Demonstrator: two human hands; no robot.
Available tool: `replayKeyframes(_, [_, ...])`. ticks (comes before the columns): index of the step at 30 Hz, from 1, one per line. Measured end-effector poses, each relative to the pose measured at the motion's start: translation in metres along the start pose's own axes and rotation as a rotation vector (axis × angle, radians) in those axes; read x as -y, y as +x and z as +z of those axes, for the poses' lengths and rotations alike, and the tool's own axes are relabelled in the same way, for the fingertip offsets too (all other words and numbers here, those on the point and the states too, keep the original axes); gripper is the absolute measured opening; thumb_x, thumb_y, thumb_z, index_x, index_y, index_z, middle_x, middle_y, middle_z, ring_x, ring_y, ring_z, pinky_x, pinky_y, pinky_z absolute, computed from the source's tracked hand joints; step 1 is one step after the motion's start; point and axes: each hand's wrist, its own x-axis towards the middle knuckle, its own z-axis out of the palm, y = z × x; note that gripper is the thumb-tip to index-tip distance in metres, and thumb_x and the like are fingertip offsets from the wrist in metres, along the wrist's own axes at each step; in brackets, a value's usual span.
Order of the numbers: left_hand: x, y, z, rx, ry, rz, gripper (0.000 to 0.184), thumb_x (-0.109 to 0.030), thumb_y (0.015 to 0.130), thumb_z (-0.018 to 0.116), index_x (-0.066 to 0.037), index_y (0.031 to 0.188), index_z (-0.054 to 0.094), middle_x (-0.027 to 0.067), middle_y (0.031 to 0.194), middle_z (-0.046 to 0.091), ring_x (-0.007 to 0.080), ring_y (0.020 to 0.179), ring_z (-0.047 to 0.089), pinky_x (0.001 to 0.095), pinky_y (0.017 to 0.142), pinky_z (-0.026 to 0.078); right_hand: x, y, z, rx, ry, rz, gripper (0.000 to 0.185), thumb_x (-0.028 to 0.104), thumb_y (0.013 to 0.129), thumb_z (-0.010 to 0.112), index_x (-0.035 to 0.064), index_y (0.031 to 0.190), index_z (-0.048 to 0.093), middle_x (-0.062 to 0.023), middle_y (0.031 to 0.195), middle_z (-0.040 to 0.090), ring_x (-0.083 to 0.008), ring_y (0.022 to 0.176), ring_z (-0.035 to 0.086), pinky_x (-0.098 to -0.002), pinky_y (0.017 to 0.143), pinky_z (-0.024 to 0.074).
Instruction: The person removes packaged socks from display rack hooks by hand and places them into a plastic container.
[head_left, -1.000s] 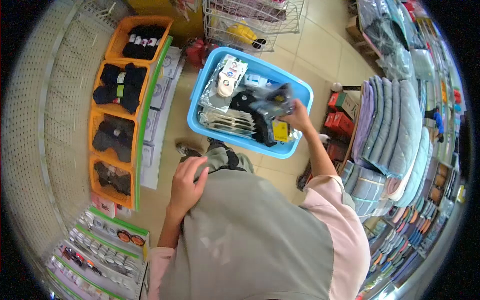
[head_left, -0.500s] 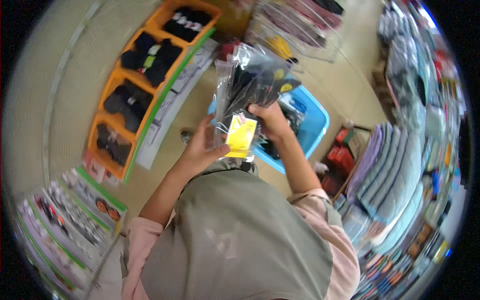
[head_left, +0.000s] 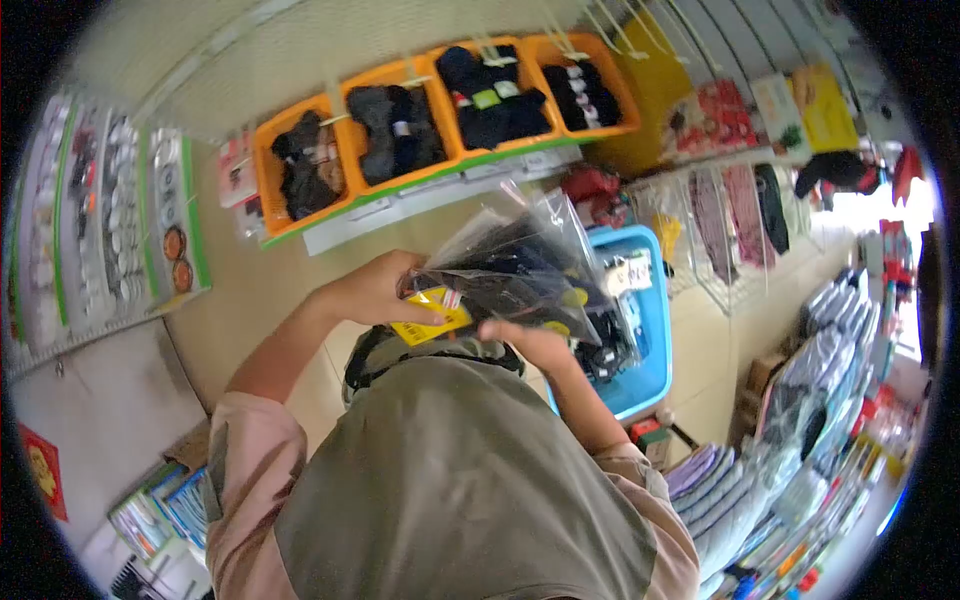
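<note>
Clear plastic bags with dark fabric items inside are held in front of my waist. My left hand grips their left end, its thumb lying over a yellow label. My right hand holds the lower right edge, thumb on the near side and the other fingers hidden beneath. Past the right hand, a light blue plastic basket stands on the floor with more bagged dark goods in it.
Ahead is a shelf of orange bins holding dark folded socks or similar knitwear. Small goods hang on a rack at left. Wire baskets stand at upper right, and stacked padded textiles at lower right.
My view has turned to the right, so the bins now lie straight ahead. The bags have tilted from upright to pointing rightward, and my right hand has shifted to their lower edge.
</note>
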Motion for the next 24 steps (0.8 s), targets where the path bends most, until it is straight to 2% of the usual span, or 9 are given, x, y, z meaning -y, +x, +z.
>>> replayKeyframes(1, [-0.008, -0.016, -0.014, 0.039, 0.039, -0.038, 0.05, -0.022, 0.074, 0.082, 0.0, 0.113, 0.061, 0.0078, 0.101, 0.068, 0.0129, 0.089, 0.063, 0.029, 0.079, 0.051, 0.01, -0.002, -0.009, 0.219, -0.194, -0.012, 0.057, 0.022, 0.073, 0.084, 0.0027, 0.12, 0.059, -0.0066, 0.11, 0.063, -0.0153, 0.104, 0.056, -0.0298, 0.086, 0.0508])
replayKeyframes(2, [-0.018, -0.035, -0.029, 0.079, 0.08, -0.077, 0.05, -0.024, 0.075, 0.082, 0.0, 0.113, 0.061, 0.0081, 0.1, 0.069, 0.0131, 0.087, 0.063, 0.0291, 0.078, 0.051, 0.038, -0.004, -0.007, 0.308, -0.339, 0.032, 0.079, 0.034, 0.067, 0.087, 0.002, 0.13, 0.05, -0.0094, 0.122, 0.059, -0.0208, 0.11, 0.053, -0.0316, 0.098, 0.0415])
replayKeyframes(5, [-0.014, -0.078, -0.067, 0.207, 0.167, -0.054, 0.053, -0.031, 0.075, 0.081, -0.001, 0.113, 0.061, 0.0077, 0.096, 0.069, 0.0125, 0.082, 0.062, 0.0297, 0.072, 0.051, 0.016, 0.025, -0.047, 0.149, -0.295, -0.344, 0.058, 0.016, 0.083, 0.073, -0.0045, 0.131, 0.048, -0.015, 0.131, 0.054, -0.026, 0.124, 0.05, -0.0389, 0.105, 0.0378])
replayKeyframes(6, [-0.012, -0.088, -0.078, 0.258, 0.213, -0.046, 0.052, -0.032, 0.075, 0.081, -0.002, 0.112, 0.061, 0.0073, 0.095, 0.069, 0.0124, 0.081, 0.062, 0.0298, 0.07, 0.051, 0.039, 0.041, -0.039, 0.049, -0.124, -0.301, 0.061, 0.019, 0.084, 0.073, -0.0054, 0.133, 0.047, -0.0156, 0.13, 0.055, -0.0231, 0.122, 0.052, -0.0373, 0.105, 0.0378])
replayKeyframes(10, [-0.005, -0.104, -0.095, 0.518, 0.343, -0.076, 0.048, -0.035, 0.075, 0.08, -0.003, 0.107, 0.063, 0.0078, 0.091, 0.069, 0.0143, 0.08, 0.063, 0.0317, 0.069, 0.05, 0.147, 0.05, 0.056, 0.298, -0.377, -0.53, 0.078, 0.041, 0.081, 0.074, -0.0053, 0.136, 0.044, -0.0191, 0.132, 0.055, -0.0237, 0.12, 0.053, -0.0401, 0.101, 0.0418])
replayKeyframes(13, [-0.009, -0.126, -0.096, 0.617, 0.523, -0.16, 0.051, -0.039, 0.075, 0.079, -0.002, 0.108, 0.064, 0.0082, 0.093, 0.069, 0.0184, 0.081, 0.064, 0.0332, 0.068, 0.049, 0.159, 0.062, 0.164, 0.632, -1.004, -0.679, 0.09, 0.057, 0.073, 0.076, -0.0056, 0.132, 0.049, -0.0221, 0.131, 0.056, -0.033, 0.117, 0.056, -0.0423, 0.095, 0.0453])
replayKeyframes(16, [0.023, -0.146, -0.104, 0.736, 0.428, -0.268, 0.056, -0.041, 0.075, 0.079, 0.0, 0.111, 0.064, 0.0091, 0.097, 0.069, 0.02, 0.084, 0.064, 0.033, 0.072, 0.051, 0.166, 0.067, 0.236, 0.95, -0.986, -0.229, 0.082, 0.054, 0.074, 0.075, -0.0037, 0.128, 0.052, -0.0239, 0.121, 0.06, -0.0343, 0.105, 0.061, -0.0398, 0.09, 0.0475])
replayKeyframes(21, [0.063, -0.192, -0.12, 0.574, 0.435, -0.213, 0.055, -0.041, 0.076, 0.078, 0.0, 0.11, 0.063, 0.0096, 0.091, 0.068, 0.0213, 0.083, 0.065, 0.0346, 0.071, 0.052, 0.133, 0.094, 0.286, 1.109, -1.061, 0.124, 0.064, 0.049, 0.076, 0.073, -0.0041, 0.11, 0.063, -0.0227, 0.099, 0.067, -0.0324, 0.091, 0.065, -0.0387, 0.082, 0.0484])
replayKeyframes(24, [0.061, -0.223, -0.139, 0.177, 0.582, -0.032, 0.063, -0.041, 0.075, 0.079, -0.001, 0.119, 0.057, 0.0127, 0.097, 0.065, 0.0257, 0.091, 0.064, 0.0368, 0.078, 0.051, 0.142, 0.102, 0.293, 1.028, -1.189, -0.134, 0.058, 0.051, 0.076, 0.073, -0.0011, 0.102, 0.067, -0.0161, 0.082, 0.068, -0.0243, 0.075, 0.063, -0.0374, 0.07, 0.0475])
